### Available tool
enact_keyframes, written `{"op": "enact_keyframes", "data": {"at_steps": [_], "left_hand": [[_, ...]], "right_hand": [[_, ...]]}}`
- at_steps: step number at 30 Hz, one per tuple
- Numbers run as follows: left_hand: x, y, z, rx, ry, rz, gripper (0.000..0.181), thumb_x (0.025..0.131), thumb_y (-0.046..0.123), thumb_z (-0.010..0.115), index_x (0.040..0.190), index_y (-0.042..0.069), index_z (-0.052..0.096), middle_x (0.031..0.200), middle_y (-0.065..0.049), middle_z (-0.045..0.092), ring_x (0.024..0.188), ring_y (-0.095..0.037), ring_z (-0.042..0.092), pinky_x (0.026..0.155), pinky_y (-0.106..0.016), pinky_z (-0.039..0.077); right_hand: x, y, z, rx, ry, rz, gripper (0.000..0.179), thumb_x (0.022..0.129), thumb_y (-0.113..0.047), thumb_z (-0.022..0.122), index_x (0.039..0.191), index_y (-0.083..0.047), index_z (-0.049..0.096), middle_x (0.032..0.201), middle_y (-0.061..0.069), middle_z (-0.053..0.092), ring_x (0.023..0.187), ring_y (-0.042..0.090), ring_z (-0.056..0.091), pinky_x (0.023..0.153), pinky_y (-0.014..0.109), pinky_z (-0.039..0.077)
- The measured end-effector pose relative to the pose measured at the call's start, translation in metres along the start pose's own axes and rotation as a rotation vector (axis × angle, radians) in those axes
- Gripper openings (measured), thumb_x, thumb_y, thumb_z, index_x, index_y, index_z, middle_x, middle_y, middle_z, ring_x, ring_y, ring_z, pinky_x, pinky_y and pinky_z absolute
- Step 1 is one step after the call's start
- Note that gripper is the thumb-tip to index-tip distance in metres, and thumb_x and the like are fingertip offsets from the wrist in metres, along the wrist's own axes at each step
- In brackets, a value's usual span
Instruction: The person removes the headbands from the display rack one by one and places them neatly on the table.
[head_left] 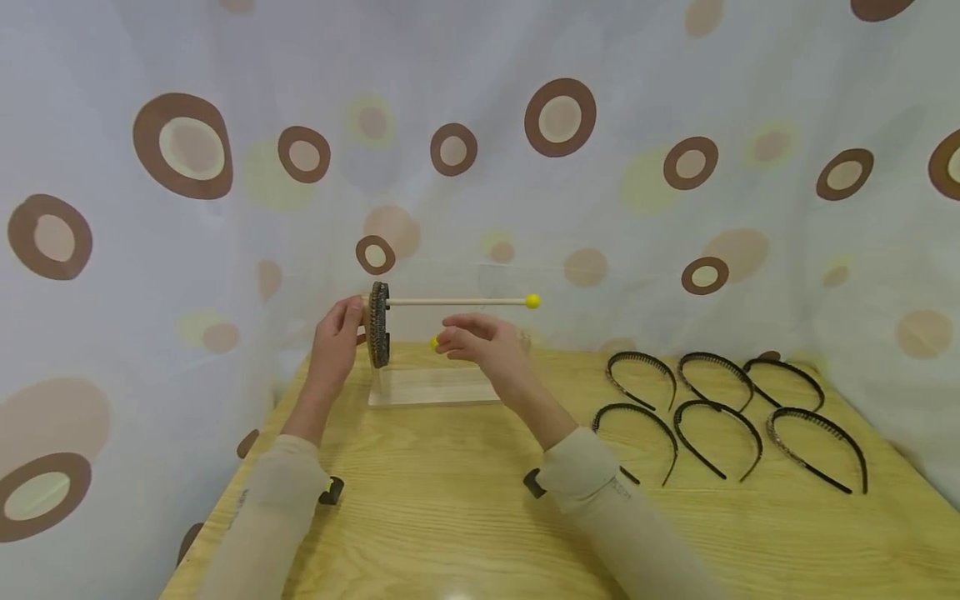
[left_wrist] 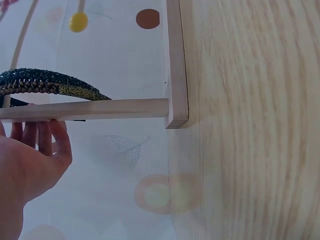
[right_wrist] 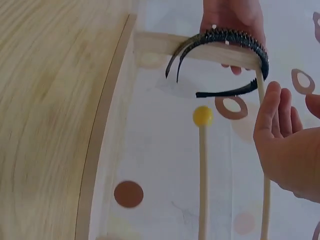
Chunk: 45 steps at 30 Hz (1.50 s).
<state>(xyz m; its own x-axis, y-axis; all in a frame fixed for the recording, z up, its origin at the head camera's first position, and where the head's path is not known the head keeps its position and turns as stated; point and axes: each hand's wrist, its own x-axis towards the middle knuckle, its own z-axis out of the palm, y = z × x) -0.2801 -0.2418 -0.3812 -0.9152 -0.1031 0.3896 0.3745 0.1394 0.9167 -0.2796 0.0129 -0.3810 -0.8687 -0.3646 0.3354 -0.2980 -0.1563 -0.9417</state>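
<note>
A wooden rack has a flat base (head_left: 431, 388) and a thin upper rod (head_left: 457, 302) tipped with a yellow ball (head_left: 532, 301). Dark, toothed, glittery headbands (head_left: 379, 325) hang at the rod's left end, against the wooden upright (left_wrist: 125, 107). My left hand (head_left: 337, 337) holds that upright near its top, thumb in front and fingers behind it. My right hand (head_left: 495, 350) is just below the upper rod, fingers extended and loosely bent, with nothing in them. A second, lower rod (right_wrist: 202, 175) with a yellow ball (right_wrist: 202, 116) points toward the headbands, partly hidden by the right hand in the head view.
Several black headbands (head_left: 716, 406) lie in two rows on the right side of the wooden table (head_left: 442, 500). A white curtain (head_left: 480, 208) with brown ring patterns hangs close behind the rack and along the sides.
</note>
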Motion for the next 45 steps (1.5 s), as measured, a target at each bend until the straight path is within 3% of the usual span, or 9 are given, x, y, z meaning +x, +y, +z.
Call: {"op": "enact_keyframes", "data": {"at_steps": [5,12,18,20,23,33,45], "left_hand": [[-0.001,0.008,0.002,0.007,-0.008,0.004,0.05,0.112,0.033,0.041,0.142,-0.005,0.052,0.121,-0.019,0.058,0.111,-0.023,0.056,0.1,-0.044,0.052],[0.001,0.01,0.001,0.008,-0.004,-0.002,0.051,0.112,0.035,0.041,0.144,-0.003,0.051,0.123,-0.019,0.058,0.113,-0.025,0.055,0.101,-0.045,0.051],[0.012,-0.018,-0.004,-0.002,0.021,0.014,0.057,0.11,0.045,0.042,0.145,0.001,0.052,0.122,-0.015,0.058,0.116,-0.023,0.054,0.102,-0.046,0.051],[0.016,-0.029,-0.004,-0.005,0.026,0.018,0.061,0.108,0.05,0.042,0.145,0.003,0.052,0.123,-0.014,0.057,0.118,-0.024,0.054,0.102,-0.046,0.051],[0.014,-0.033,-0.003,-0.001,0.028,0.024,0.064,0.106,0.054,0.043,0.144,0.003,0.053,0.123,-0.014,0.058,0.118,-0.025,0.054,0.101,-0.046,0.052],[0.014,-0.038,-0.004,-0.007,0.031,0.031,0.068,0.104,0.058,0.044,0.143,0.004,0.054,0.124,-0.014,0.058,0.12,-0.026,0.054,0.101,-0.046,0.051],[0.013,-0.036,-0.002,-0.007,0.019,0.044,0.065,0.105,0.056,0.043,0.144,0.005,0.053,0.131,-0.015,0.058,0.122,-0.027,0.054,0.102,-0.047,0.05]], "right_hand": [[0.016,0.013,0.034,0.095,0.104,-0.003,0.025,0.098,-0.014,0.071,0.117,0.002,0.069,0.107,0.019,0.071,0.098,0.03,0.071,0.094,0.045,0.056],[0.03,0.038,0.067,-0.025,0.176,0.05,0.031,0.094,-0.022,0.078,0.12,-0.007,0.071,0.116,0.008,0.071,0.106,0.019,0.066,0.098,0.04,0.052],[0.036,0.046,0.083,-0.053,0.144,-0.004,0.031,0.092,-0.016,0.08,0.121,-0.007,0.072,0.114,0.002,0.071,0.109,0.017,0.064,0.095,0.037,0.054],[0.036,0.046,0.086,-0.066,0.14,-0.009,0.029,0.092,-0.014,0.079,0.119,-0.005,0.072,0.11,0.002,0.072,0.105,0.016,0.066,0.091,0.034,0.056],[0.034,0.048,0.087,-0.083,0.148,0.006,0.026,0.091,-0.011,0.08,0.115,-0.005,0.073,0.103,0.002,0.073,0.099,0.015,0.067,0.087,0.031,0.057],[0.034,0.045,0.085,-0.094,0.146,-0.009,0.019,0.092,-0.009,0.078,0.11,-0.004,0.075,0.101,0.002,0.073,0.096,0.015,0.067,0.085,0.03,0.056],[0.03,0.037,0.078,-0.195,0.182,-0.155,0.017,0.095,-0.012,0.076,0.11,-0.004,0.076,0.099,0.002,0.073,0.091,0.014,0.067,0.076,0.027,0.056]]}}
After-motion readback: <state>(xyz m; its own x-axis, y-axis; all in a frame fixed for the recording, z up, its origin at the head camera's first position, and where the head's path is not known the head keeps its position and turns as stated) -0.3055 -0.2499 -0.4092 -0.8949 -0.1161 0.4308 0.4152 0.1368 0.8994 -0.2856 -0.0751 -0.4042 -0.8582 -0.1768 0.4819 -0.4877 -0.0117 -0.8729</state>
